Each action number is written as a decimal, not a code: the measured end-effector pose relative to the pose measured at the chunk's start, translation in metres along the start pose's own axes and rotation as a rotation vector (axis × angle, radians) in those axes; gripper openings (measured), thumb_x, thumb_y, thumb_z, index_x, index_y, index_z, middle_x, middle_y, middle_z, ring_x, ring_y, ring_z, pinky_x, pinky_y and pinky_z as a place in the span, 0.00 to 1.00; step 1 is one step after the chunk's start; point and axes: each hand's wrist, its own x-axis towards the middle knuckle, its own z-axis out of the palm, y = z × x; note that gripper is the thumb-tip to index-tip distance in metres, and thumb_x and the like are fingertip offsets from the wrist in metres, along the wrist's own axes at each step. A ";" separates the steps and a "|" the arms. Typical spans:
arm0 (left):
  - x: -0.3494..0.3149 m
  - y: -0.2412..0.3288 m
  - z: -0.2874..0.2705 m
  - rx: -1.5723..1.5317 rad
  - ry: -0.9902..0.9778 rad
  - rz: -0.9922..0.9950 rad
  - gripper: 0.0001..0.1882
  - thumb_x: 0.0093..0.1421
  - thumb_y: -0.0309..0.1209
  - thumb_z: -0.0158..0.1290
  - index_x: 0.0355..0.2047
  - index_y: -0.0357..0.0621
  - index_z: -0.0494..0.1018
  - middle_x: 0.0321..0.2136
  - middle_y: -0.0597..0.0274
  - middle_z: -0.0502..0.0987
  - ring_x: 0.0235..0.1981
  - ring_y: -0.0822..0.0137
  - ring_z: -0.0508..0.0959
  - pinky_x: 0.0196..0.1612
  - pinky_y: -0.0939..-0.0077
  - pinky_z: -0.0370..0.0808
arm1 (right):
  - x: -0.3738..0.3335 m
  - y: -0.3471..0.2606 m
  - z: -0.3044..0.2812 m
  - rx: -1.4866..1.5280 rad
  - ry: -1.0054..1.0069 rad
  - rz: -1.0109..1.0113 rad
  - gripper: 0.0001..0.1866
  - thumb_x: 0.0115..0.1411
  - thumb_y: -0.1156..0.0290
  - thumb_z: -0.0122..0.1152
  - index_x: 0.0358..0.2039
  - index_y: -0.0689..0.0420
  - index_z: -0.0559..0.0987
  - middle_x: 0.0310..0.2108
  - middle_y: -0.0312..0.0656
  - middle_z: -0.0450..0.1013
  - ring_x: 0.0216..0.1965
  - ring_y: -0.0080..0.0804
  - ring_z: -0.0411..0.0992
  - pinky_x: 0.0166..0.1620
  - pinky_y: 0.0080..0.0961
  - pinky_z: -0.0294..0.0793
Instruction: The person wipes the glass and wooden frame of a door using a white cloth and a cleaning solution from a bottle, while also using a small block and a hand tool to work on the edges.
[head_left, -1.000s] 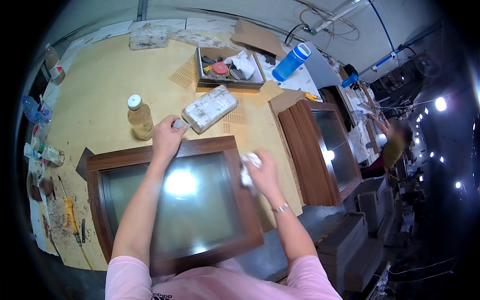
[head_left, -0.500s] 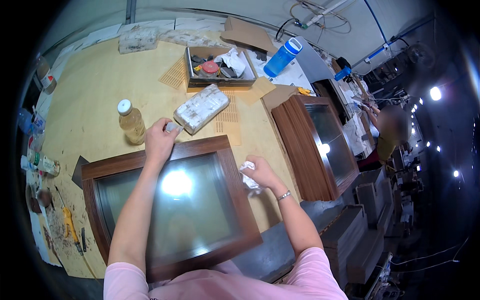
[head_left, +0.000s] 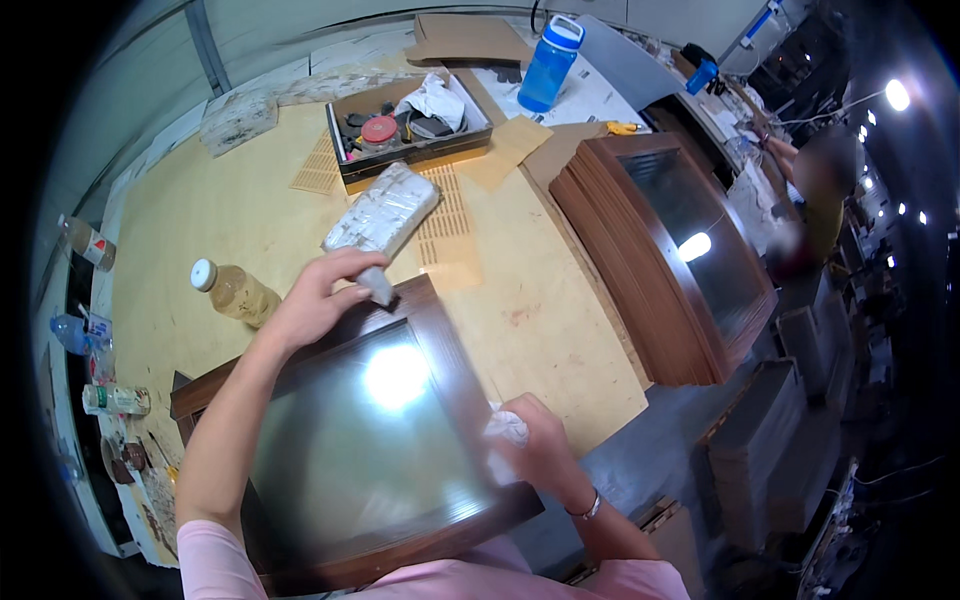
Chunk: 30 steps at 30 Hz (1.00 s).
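In front of me lies a dark brown wood-look frame with a glass pane [head_left: 350,460], which reflects a bright lamp. My left hand [head_left: 318,295] is closed on a small grey pad [head_left: 377,286] at the frame's far right corner. My right hand [head_left: 540,450] grips a crumpled white cloth [head_left: 507,426] against the frame's right side. Just beyond my left hand is a wrapped whitish block [head_left: 385,212] with brown smears. To the left of that hand stands a clear bottle with yellowish liquid [head_left: 240,294] and a white cap.
An open box of odds and ends [head_left: 350,172] stands at the back, a blue water bottle [head_left: 548,75] beside it. On the right is a stack of brown glazed frames [head_left: 620,250]. Bottles [head_left: 115,400] line the left edge. Another person [head_left: 825,190] works at the far right.
My left hand, with the grey pad, has come to the frame's far right corner. My right hand has moved down along the right side with the cloth. The whole view has shifted.
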 end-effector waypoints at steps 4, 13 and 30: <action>0.057 0.030 0.015 0.180 -0.351 0.137 0.23 0.54 0.17 0.57 0.52 0.42 0.76 0.44 0.55 0.77 0.48 0.54 0.76 0.52 0.65 0.74 | -0.004 -0.002 0.004 -0.029 0.068 0.054 0.12 0.49 0.70 0.71 0.33 0.55 0.77 0.32 0.44 0.72 0.34 0.47 0.72 0.38 0.40 0.72; 0.102 0.032 0.043 0.384 -0.612 0.122 0.23 0.53 0.14 0.56 0.50 0.43 0.79 0.43 0.54 0.77 0.47 0.52 0.76 0.52 0.63 0.75 | 0.001 -0.003 0.004 0.083 0.163 -0.002 0.11 0.44 0.77 0.68 0.30 0.59 0.76 0.29 0.48 0.70 0.31 0.50 0.72 0.35 0.40 0.72; 0.071 0.049 0.051 0.476 -0.341 0.329 0.18 0.50 0.15 0.54 0.42 0.40 0.80 0.38 0.56 0.78 0.43 0.53 0.76 0.48 0.63 0.75 | 0.002 0.000 0.005 0.133 0.172 -0.022 0.12 0.44 0.77 0.71 0.29 0.58 0.76 0.28 0.47 0.70 0.29 0.50 0.72 0.32 0.40 0.72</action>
